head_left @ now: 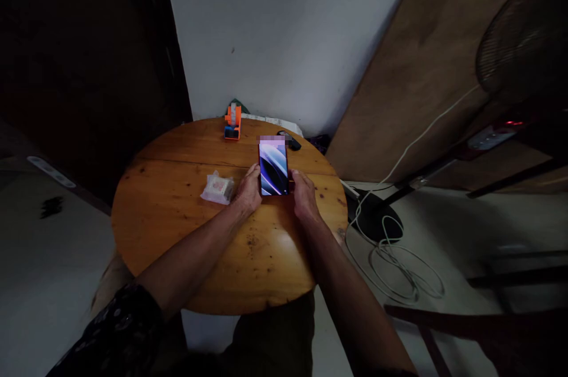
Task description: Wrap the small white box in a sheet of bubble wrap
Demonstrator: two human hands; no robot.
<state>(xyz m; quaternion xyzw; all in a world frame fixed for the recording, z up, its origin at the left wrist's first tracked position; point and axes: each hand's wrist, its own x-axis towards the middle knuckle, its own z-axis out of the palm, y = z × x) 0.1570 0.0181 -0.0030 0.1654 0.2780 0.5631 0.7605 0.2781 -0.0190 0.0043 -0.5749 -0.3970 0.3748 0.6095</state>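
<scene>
A phone with a lit screen of blue, purple and black stands nearly upright over the round wooden table. My left hand is closed on its left edge. On the phone's right edge, my right hand has its fingers bent round it. A small packet in clear wrap lies on the wood just left of my left hand. Behind the phone, partly hidden by it, is a black object. An orange tape dispenser sits near the table's back edge.
A white wall rises behind the table. To the right stands a fan on a dark round base, with a loose pale cable coiled on the floor. Dark furniture is at the lower right.
</scene>
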